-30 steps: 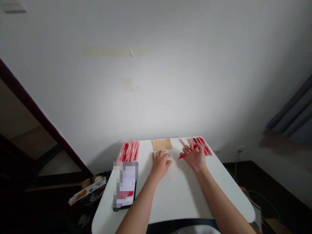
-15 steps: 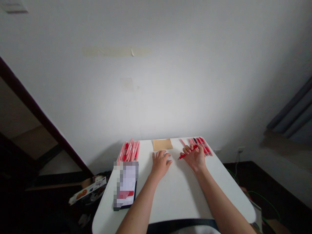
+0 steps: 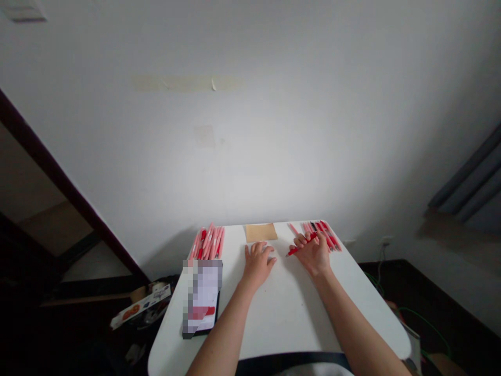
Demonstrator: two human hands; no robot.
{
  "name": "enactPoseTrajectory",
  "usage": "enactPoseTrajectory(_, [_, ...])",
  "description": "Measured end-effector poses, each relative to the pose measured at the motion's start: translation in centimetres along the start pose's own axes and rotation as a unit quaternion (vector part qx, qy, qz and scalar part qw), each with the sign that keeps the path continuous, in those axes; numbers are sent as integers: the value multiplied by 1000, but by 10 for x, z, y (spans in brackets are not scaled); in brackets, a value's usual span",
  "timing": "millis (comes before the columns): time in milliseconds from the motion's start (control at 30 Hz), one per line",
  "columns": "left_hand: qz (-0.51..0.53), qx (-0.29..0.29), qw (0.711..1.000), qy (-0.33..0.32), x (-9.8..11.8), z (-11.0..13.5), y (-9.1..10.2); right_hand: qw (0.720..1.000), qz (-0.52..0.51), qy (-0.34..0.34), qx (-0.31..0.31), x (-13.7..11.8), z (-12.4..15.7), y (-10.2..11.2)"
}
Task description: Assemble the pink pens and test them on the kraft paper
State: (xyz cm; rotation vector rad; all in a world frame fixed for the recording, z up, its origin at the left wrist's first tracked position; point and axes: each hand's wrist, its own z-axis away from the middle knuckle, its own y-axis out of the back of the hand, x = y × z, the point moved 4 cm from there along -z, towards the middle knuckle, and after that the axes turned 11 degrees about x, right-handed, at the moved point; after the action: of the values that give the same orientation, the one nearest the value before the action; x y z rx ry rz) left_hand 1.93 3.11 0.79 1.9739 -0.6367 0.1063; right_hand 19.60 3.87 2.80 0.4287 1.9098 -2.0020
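Note:
A red pen [image 3: 294, 251] lies across the fingers of my right hand [image 3: 314, 257], which is turned partly palm up and closed round it; the tip points down and left. My left hand [image 3: 258, 263] rests palm down on the white table [image 3: 282, 313], fingers spread, with nothing in it. Just beyond those fingers lies a tan paper rectangle [image 3: 261, 232]. Several pink and red pens [image 3: 331, 236] are laid out in a row behind my right hand, partly hidden by it. Another pile of pink and red pens [image 3: 211, 241] sits at the back left.
A phone or tablet [image 3: 207, 303] with a blurred screen lies on the table's left side, beside my left forearm. The wall [image 3: 258, 172] rises right behind the table's far edge. Clutter [image 3: 144, 305] stands on the dark floor at left.

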Motion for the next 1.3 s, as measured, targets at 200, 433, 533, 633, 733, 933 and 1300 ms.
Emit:
enactPoseTrajectory(200, [7, 0, 1000, 1, 0, 0, 0, 1000, 3, 7, 6, -2, -2, 3])
enactPoseTrajectory(433, [-6, 38, 999, 24, 3, -3, 9, 999, 32, 24, 18, 3, -9, 8])
enactPoseTrajectory(533, [-36, 79, 995, 55, 0, -5, 17, 998, 47, 34, 38, 4, -11, 13])
enactPoseTrajectory(633, [-65, 85, 990, 90, -7, -6, 19, 995, 75, 50, 50, 4, -13, 16])
enactPoseTrajectory(733, [-83, 77, 989, 95, -12, -6, 16, 992, 99, 62, 50, 4, -15, 18])
enactPoseTrajectory(933, [-81, 44, 991, 96, -17, -6, 9, 988, 127, 74, 53, 3, -17, 18])
enactPoseTrajectory(1300, [-54, 26, 997, 55, -9, -5, 10, 982, 147, 90, 73, 6, -13, 18])
